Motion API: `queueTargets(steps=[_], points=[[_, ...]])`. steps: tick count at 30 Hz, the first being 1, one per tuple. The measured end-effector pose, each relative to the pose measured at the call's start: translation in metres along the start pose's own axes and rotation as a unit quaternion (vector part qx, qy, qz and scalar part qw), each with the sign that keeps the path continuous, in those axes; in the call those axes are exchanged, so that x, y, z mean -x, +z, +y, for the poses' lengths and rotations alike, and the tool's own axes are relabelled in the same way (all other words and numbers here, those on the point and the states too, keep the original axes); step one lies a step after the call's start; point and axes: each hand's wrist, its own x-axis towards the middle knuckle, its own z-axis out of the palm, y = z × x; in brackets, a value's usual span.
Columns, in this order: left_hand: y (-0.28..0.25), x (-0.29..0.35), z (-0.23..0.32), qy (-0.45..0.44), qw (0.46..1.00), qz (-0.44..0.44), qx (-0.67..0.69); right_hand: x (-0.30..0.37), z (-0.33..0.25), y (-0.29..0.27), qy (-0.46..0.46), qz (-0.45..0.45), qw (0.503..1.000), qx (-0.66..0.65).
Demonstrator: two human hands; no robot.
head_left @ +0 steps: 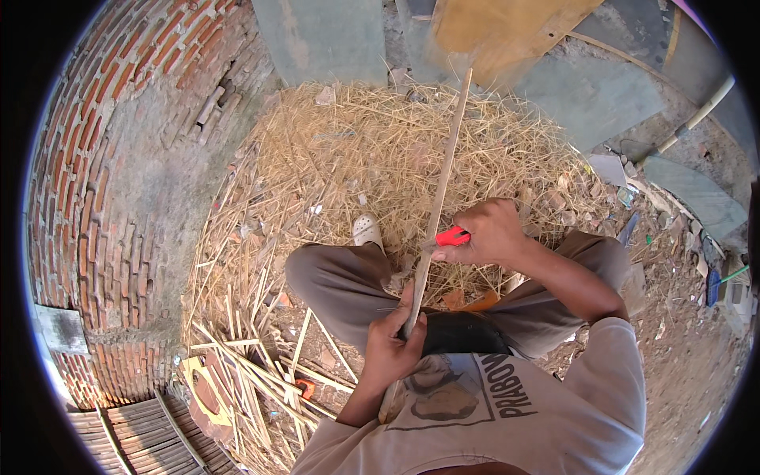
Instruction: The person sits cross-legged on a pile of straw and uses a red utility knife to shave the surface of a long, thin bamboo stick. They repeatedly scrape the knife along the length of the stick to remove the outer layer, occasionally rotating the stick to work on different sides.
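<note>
A long, thin strip of what looks like bamboo [448,154] slants from my lap up and away over the shavings. My left hand [392,346] is wrapped round its near end, close to my shirt. In my right hand [492,231] is a red-handled cutter knife [454,236], held against the strip's right side about midway along. The blade is too small to make out where it meets the strip. Under my left hand lies a dark pad or cloth [467,332] across my lap.
Pale shavings [332,150] heap up ahead of my crossed legs, beside a white clog [366,230]. Several cut sticks [245,372] lie at the lower left near an orange object [305,388]. A brick wall [103,182] rises on the left; boards [321,39] stand at the far side.
</note>
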Motion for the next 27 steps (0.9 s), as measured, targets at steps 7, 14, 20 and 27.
queueTargets(steps=[7, 14, 20, 27], points=[[-0.005, 0.015, 0.013, -0.02, 0.997, -0.07, -0.006, -0.03, 0.102, -0.033, 0.342, -0.015, 0.936, 0.081], [-0.009, 0.036, -0.009, 0.019, 0.986, -0.116, 0.119, -0.015, 0.213, -0.055, 0.502, 0.146, 0.851, 0.046], [-0.019, 0.027, -0.016, -0.18, 0.929, -0.069, 0.317, -0.03, 0.082, -0.026, 0.308, 0.016, 0.951, 0.001], [-0.013, 0.008, -0.014, -0.02, 0.991, -0.05, 0.121, -0.009, -0.015, 0.001, 0.02, -0.057, 0.997, 0.043]])
